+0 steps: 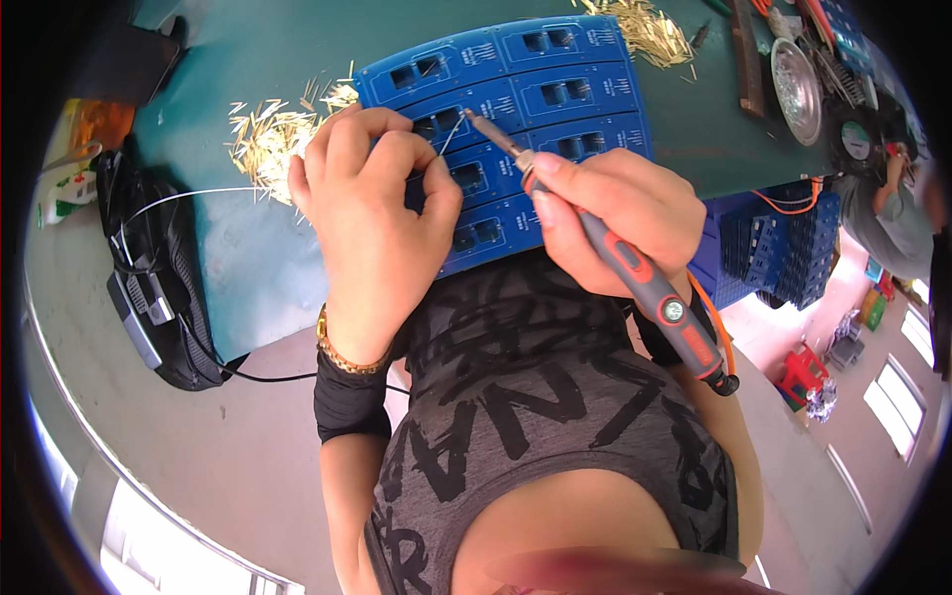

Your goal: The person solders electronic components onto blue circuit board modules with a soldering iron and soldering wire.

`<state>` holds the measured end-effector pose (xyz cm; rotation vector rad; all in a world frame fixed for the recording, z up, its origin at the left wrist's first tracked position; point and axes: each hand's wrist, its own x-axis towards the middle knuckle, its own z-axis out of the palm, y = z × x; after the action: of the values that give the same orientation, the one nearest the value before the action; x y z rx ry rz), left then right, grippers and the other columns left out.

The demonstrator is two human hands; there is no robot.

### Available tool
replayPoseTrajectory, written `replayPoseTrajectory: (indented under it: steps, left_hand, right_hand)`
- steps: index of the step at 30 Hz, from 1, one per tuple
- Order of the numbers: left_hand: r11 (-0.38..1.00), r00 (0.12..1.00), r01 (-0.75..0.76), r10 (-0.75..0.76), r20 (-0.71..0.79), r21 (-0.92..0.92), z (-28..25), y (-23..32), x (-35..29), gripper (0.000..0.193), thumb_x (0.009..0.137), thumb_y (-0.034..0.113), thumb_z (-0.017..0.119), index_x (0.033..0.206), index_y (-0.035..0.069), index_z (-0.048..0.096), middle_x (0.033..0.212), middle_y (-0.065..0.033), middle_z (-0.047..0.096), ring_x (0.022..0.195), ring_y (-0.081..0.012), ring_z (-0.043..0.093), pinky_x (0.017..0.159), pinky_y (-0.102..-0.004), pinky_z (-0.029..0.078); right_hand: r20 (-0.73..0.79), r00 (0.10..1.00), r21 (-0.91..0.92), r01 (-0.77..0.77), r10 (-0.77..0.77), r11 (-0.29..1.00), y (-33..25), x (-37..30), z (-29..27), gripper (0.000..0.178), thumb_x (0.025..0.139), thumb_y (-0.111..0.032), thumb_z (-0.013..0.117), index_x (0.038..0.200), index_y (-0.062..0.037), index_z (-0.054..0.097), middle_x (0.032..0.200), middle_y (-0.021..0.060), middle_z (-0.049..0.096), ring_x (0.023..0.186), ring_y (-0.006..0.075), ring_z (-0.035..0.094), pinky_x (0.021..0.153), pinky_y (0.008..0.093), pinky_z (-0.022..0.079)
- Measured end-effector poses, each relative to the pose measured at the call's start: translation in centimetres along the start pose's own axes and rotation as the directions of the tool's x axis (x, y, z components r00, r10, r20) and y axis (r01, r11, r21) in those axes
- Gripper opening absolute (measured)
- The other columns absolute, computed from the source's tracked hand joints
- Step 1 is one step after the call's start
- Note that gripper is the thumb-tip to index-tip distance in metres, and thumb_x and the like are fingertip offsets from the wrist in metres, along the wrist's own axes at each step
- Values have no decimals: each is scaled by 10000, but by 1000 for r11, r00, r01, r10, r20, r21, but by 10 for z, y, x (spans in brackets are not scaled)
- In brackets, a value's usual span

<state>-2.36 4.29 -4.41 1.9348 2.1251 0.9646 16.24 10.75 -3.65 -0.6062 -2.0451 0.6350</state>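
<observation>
A blue panel of circuit boards [570, 94], divided into repeated sections with dark rectangular openings, lies on the green table. My right hand [630, 203] grips a grey and red soldering iron [635, 263] like a pen, its tip resting at or just over a board in the middle of the panel. Pinched in my left hand [372, 183] is a thin solder wire [451, 136], whose end meets the iron's tip. That hand covers the panel's left edge. Loose gold-coloured header pins [266, 149] are heaped beside it.
Another pin heap [650, 35] lies beyond the panel. A metal dish [796, 91] and tools crowd the far right. Stacked blue boards [783, 248] stand beside the table at right. A black bag-like item [164, 268] hangs at the left edge. Another person [883, 213] is far right.
</observation>
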Motion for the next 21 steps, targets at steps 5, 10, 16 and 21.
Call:
replayPoseTrajectory:
  steps: [5, 10, 16, 21]
  left_hand:
    - [1000, 1000, 3, -3, -6, -4, 2, -1, 2, 120, 690, 46, 684, 784, 81, 617, 1000, -50, 590, 1020, -301, 519, 942, -457, 337]
    - [999, 1000, 6, -7, 12, 40, 1, 1, 6, 128, 685, 33, 682, 784, 72, 611, 974, -55, 591, 1011, -302, 515, 924, -439, 356]
    - [983, 996, 22, -39, -86, -183, -2, -12, 2, 128, 690, 13, 678, 769, 56, 586, 958, -84, 612, 898, -305, 573, 844, -413, 419]
    - [992, 997, -1, -8, -72, -125, -2, -12, 3, 135, 685, -20, 674, 767, 35, 581, 986, -100, 609, 838, -308, 589, 765, -410, 456]
  right_hand:
    - [9, 999, -31, 34, -34, 999, -1, 1, 4, 315, 654, 28, 760, 962, -1, 695, 625, 50, 584, 465, 179, 550, 415, 275, 425]
    - [33, 997, -66, 79, -76, 995, -4, 3, 6, 302, 664, 30, 749, 958, 8, 683, 612, 48, 563, 460, 183, 542, 415, 275, 423]
    - [-20, 999, -74, 28, -29, 997, -4, 4, 1, 296, 680, 46, 740, 969, 14, 683, 611, 60, 556, 465, 188, 540, 423, 279, 416]
    - [32, 999, -17, 0, 0, 1000, -8, 7, 4, 312, 685, 33, 758, 988, -14, 701, 624, 51, 569, 478, 178, 546, 428, 272, 419]
